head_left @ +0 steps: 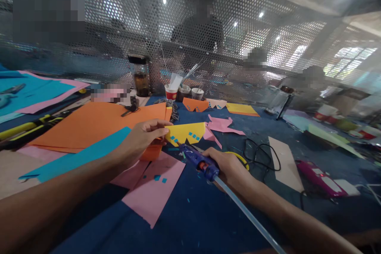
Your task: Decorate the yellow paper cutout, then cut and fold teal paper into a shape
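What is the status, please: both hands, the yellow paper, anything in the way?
Left hand pinching yellow paper. Right hand holding glue gun, tip near paper's lower edge, contact unclear. No obstruction seen; pink paper lies below.

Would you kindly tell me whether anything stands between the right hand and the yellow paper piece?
Only the purple glue gun, held in the right hand, lies between that hand and the yellow paper piece, which the left hand pinches. Nothing else visible is in the way; whether the gun touches the paper is unclear.
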{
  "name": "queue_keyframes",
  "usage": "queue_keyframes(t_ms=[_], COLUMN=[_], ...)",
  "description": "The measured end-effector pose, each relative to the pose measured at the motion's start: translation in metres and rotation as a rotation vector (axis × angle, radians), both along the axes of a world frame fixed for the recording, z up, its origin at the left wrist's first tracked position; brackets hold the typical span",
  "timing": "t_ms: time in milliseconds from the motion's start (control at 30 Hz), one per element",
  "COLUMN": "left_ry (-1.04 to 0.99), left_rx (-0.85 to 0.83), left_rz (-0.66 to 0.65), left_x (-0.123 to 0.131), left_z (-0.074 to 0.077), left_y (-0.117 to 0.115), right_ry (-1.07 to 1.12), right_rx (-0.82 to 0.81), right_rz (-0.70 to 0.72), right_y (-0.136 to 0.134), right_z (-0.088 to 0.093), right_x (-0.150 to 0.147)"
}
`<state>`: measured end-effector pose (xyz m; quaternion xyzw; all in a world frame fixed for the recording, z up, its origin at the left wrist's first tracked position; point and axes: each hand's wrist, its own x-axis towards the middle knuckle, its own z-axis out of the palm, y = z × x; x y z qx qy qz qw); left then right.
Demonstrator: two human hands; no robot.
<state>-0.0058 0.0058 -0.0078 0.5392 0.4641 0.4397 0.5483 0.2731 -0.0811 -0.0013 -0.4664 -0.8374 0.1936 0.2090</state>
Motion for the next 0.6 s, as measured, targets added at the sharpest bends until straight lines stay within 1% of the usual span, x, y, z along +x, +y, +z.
queue_keyframes(t_ms=[133,233,333,467,600], left_ry=[-0.004,-0.015,-0.022,-0.047,-0.069], left_rx=[-0.002,-0.010,-0.021,-0.027,-0.020], left_rz=[-0.001,0.008,0.027,0.045,0.050], left_x=[-0.001,-0.001,-0.001,-0.001,0.000], left_z=[-0.001,-0.001,0.002,0.009,0.011], left_y=[0.001,0.002,0.001,-0.001,-0.002], right_ry=[0.020,-0.009,-0.075,-0.119,-0.158], right_rx=[-0.005,0.010,0.021,-0.018,-0.045], right_rz=[0.113,0.184,0.172,0.159,0.164], right_y=[-0.002,-0.005,-0.006,-0.009,-0.013], right_z=[0.000,-0.001,0.000,0.004,0.008], right_x=[0.000,-0.001,-0.004,-0.008,-0.009])
